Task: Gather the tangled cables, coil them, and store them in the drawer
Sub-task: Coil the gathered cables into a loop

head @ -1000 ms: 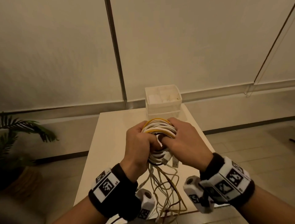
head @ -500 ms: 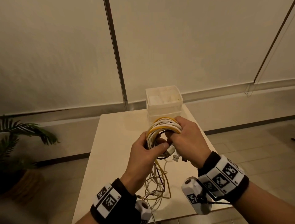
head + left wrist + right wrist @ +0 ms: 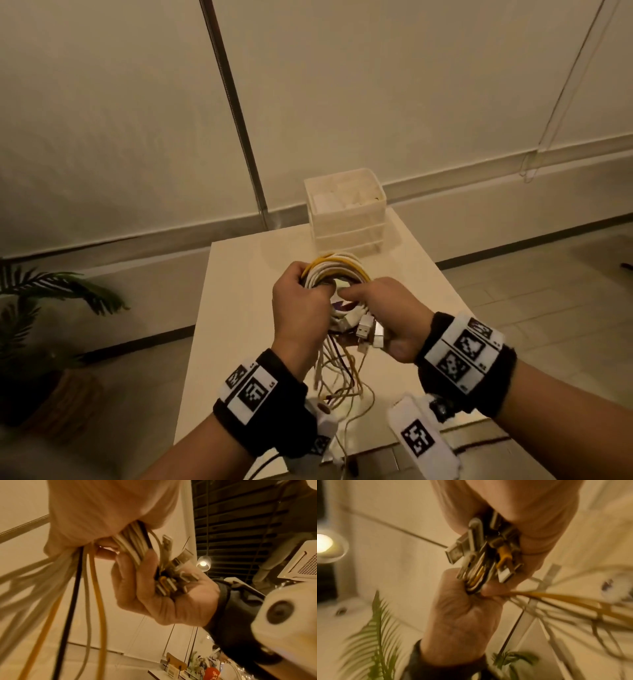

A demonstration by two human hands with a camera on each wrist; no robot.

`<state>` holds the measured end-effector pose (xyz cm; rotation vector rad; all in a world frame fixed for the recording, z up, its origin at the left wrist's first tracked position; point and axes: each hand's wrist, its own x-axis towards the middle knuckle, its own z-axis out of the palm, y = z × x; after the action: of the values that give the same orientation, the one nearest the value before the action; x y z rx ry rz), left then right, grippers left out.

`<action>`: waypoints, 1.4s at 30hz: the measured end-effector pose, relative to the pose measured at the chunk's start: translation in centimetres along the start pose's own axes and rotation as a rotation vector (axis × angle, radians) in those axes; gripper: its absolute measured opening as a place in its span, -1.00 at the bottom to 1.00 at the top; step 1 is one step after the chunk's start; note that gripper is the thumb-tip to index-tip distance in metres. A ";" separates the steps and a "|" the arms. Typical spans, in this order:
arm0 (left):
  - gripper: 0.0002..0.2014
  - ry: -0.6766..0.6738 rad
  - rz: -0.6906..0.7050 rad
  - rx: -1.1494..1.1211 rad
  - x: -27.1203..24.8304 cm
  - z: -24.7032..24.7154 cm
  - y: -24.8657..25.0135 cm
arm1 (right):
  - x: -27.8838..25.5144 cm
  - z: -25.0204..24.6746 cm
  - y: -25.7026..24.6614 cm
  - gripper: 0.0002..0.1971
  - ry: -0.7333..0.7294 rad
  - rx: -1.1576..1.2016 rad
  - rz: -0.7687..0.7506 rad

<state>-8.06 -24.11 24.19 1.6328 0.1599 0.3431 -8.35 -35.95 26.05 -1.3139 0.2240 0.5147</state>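
Observation:
A coil of white and yellow cables [image 3: 334, 270] is held above the white table [image 3: 239, 308]. My left hand [image 3: 298, 305] grips the coil's left side, fingers curled through the loop. My right hand [image 3: 387, 305] grips the lower right side, where several USB plugs [image 3: 364, 329] stick out by its palm. In the left wrist view the plugs [image 3: 173, 574] lie in the right hand [image 3: 163, 601]. The right wrist view shows the same plugs [image 3: 488, 553] above the left hand [image 3: 462, 615]. Loose cable ends [image 3: 339, 377] hang from the coil towards the table.
A white drawer unit [image 3: 346, 222] with stacked drawers stands at the table's far edge, its top tray holding white items. A potted palm [image 3: 51, 308] stands on the floor to the left. The wall with a dark vertical rail [image 3: 236, 113] lies behind the table.
My left hand has gone from the coil's underside up to its left side. My right hand has dropped from the top to the lower right by the plugs. The hanging ends swing.

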 end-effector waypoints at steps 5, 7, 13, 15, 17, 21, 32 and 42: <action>-0.80 0.005 -0.057 0.008 0.2 0.3 -0.4 | 0.6 -0.2 1.4 -0.72 -0.111 0.279 0.164; -0.80 0.019 -0.074 0.024 0.1 0.1 -0.9 | 0.8 -0.1 2.0 -0.70 -0.098 0.248 0.184; -0.65 0.064 -0.063 0.052 0.2 0.0 -1.1 | 0.3 -0.3 2.7 -0.76 -0.121 0.270 0.289; -0.60 0.110 -0.046 0.007 0.4 0.3 -0.7 | 0.2 -0.4 2.7 -0.66 -0.240 0.348 0.321; -0.59 0.157 -0.052 -0.047 0.4 0.5 -0.4 | 0.3 -0.3 2.7 -0.55 -0.347 0.420 0.328; -0.58 0.194 -0.086 -0.124 -0.7 0.4 -0.8 | 1.0 0.5 3.2 -0.61 -0.241 0.471 0.207; -0.73 0.185 -0.102 -0.400 -3.6 0.5 -1.0 | 1.2 1.2 1.3 -0.63 0.141 -0.159 -0.500; 0.10 -0.194 0.559 0.507 -4.1 -7.3 2.5 | -0.9 -1.9 -2.3 -0.69 -0.219 -1.791 -0.610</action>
<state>-14.51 -18.67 26.54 2.1931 -0.3974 0.5985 -7.76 -38.33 27.94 -2.8449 -1.0650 0.2282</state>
